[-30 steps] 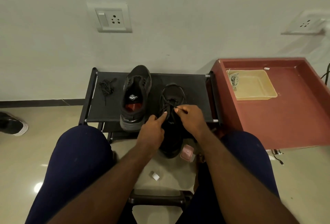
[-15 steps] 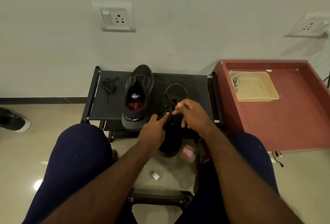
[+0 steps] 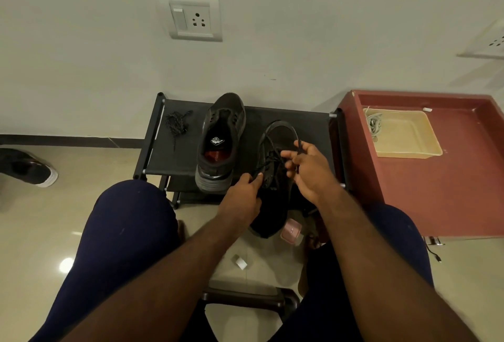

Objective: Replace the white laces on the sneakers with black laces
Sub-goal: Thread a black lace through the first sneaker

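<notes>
Black lace [image 3: 275, 156]: left hand [image 3: 242, 194] pinches one end low, right hand [image 3: 308, 170] grips other end higher, over sneaker [image 3: 272, 205].

You will find a white wall socket [image 3: 194, 17] above the black shoe rack [image 3: 313, 129], and a second socket [image 3: 491, 41] at the right edge. To your right, a red tabletop [image 3: 463, 183] with a raised rim carries a beige tray [image 3: 406, 137]. On the floor [image 3: 41, 232] lie a pink box [image 3: 291, 232], a small grey piece [image 3: 240, 262] and, far left, a white-soled shoe [image 3: 27, 168].
</notes>
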`<state>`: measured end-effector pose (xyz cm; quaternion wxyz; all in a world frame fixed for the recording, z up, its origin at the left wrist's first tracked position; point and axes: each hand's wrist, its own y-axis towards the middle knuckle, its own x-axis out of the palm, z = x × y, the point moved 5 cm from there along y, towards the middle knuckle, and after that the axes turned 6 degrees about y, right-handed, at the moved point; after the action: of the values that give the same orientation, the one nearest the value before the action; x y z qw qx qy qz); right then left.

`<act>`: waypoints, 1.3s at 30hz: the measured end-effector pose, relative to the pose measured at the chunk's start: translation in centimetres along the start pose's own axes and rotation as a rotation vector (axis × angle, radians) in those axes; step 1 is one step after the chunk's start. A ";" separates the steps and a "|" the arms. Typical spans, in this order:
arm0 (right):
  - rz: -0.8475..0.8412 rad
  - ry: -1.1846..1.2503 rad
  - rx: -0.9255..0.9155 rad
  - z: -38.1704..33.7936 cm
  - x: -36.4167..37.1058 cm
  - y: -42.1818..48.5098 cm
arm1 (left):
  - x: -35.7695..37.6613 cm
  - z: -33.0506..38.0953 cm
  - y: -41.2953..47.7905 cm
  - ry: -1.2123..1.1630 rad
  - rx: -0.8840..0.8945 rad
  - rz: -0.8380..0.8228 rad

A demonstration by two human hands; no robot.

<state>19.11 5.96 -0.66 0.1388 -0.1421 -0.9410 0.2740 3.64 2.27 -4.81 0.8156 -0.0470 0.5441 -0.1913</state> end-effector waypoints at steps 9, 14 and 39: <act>0.010 -0.370 -0.223 -0.1 0.2 0.5 | -0.2 -0.3 -0.2 -0.085 0.097 0.099; 0.053 -0.429 -0.224 0.2 0.2 1.4 | 0.1 -0.4 -0.5 -0.110 0.122 0.108; -0.028 -0.881 -0.295 -0.5 1.8 3.4 | 0.3 -0.6 -0.2 -0.101 0.095 0.075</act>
<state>18.29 9.61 -1.81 -0.2924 -0.0179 -0.9410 0.1694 3.11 2.08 -5.28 0.8500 0.0025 0.4938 -0.1833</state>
